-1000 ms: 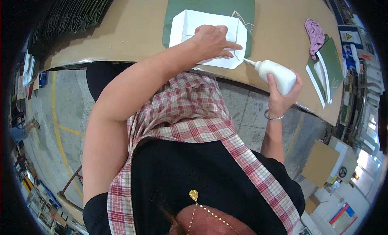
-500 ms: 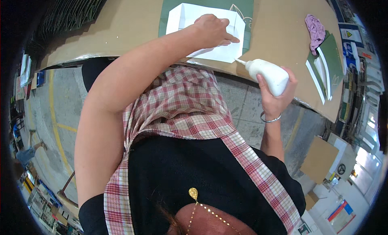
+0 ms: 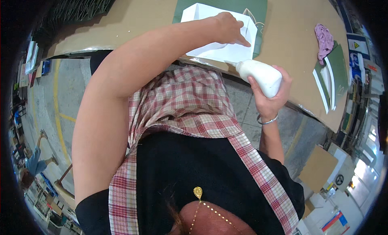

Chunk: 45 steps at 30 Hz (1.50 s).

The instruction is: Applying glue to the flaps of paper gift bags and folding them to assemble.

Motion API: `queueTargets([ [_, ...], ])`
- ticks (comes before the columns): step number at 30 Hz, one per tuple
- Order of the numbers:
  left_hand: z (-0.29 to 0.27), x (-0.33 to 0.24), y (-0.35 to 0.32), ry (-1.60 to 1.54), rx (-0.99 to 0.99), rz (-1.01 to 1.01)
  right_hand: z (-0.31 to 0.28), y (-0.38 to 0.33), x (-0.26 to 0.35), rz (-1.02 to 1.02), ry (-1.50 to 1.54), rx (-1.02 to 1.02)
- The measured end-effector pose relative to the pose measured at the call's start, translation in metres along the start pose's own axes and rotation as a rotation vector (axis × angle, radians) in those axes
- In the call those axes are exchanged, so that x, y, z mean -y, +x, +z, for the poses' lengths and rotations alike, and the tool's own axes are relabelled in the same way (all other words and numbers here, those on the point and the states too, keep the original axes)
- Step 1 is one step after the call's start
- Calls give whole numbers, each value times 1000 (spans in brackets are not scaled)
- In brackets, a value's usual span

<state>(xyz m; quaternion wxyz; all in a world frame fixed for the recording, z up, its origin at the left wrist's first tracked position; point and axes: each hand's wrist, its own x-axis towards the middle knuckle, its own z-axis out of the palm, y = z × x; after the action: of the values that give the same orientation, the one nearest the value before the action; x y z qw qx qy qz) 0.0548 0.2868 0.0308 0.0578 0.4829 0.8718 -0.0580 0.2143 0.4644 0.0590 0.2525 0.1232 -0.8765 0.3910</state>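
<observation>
A white folded paper piece with creased, angled corners lies on a green paper sheet near the table's front edge. My left hand rests over the white paper, its index finger stretched out towards the paper's right side; the other fingers are partly hidden. My right hand is wrapped around a white squeeze bottle, tilted so its thin nozzle points left. The nozzle tip is at the near edge of the white paper; whether it touches cannot be made out. Tan looped cords show beside the paper's far right corner.
A stack of dark green folded pieces stands at the far left of the brown table. To the right lie a crumpled pink cloth and green pieces with white strips. Another person is on the floor area at left.
The bottle's nozzle has moved left along the white paper's near edge. My left hand stays over the paper. The whole view has shifted slightly, and the person at far left has moved.
</observation>
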Motion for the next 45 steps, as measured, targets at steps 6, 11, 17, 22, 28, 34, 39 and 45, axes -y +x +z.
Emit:
queueTargets([
  [6, 2, 3, 4, 26, 52, 16, 25, 12, 8, -45, 96, 54],
  [11, 6, 10, 5, 37, 57, 45, 45, 18, 18, -33, 195, 140],
  [17, 0, 12, 4, -21, 84, 71, 67, 26, 22, -76, 269, 158],
  [22, -2, 14, 6, -96, 131, 34, 74, 32, 29, -96, 274, 158],
  [28, 1, 12, 8, -63, 113, 35, 65, 34, 29, -63, 271, 191],
  [34, -2, 9, 5, -6, 94, 84, 25, 40, 21, -51, 100, 195],
  [39, 9, 8, 4, 3, 26, 56, -7, 40, 13, -2, -82, 168],
  [45, 1, 7, -3, 12, 72, 21, -75, 72, 8, 177, 48, -76],
])
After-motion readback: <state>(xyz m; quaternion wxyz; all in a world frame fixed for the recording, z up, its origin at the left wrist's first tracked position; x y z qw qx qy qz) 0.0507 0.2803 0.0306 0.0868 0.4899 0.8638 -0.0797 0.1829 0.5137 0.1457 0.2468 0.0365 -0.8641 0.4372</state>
